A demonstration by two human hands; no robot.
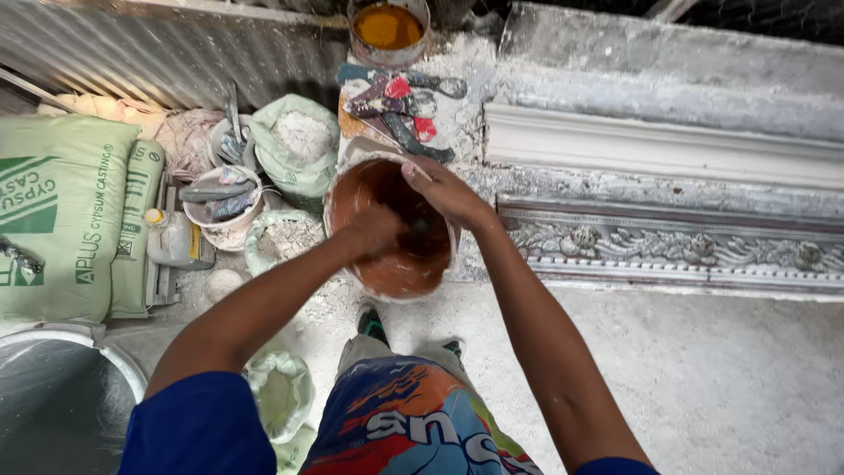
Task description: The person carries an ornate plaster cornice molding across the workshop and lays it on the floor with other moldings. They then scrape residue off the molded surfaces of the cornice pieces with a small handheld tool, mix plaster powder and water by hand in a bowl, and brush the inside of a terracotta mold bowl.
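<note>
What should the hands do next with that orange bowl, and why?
Probably keep the right hand steadying the rim of the orange bowl while the left hand works on inside it. The left hand is blurred and down in the bowl, and the bowl sits at the edge of the dusty ledge, so it might tip if let go.

Soft, even daylight lit the scene, brightest on the white moulding (659,145) and pale floor (721,369). Shadows were faint, darkest along the top edge. The left hand (374,230) was smeared by motion blur. Straight lines bowed slightly near the edges; no glare showed.
</note>
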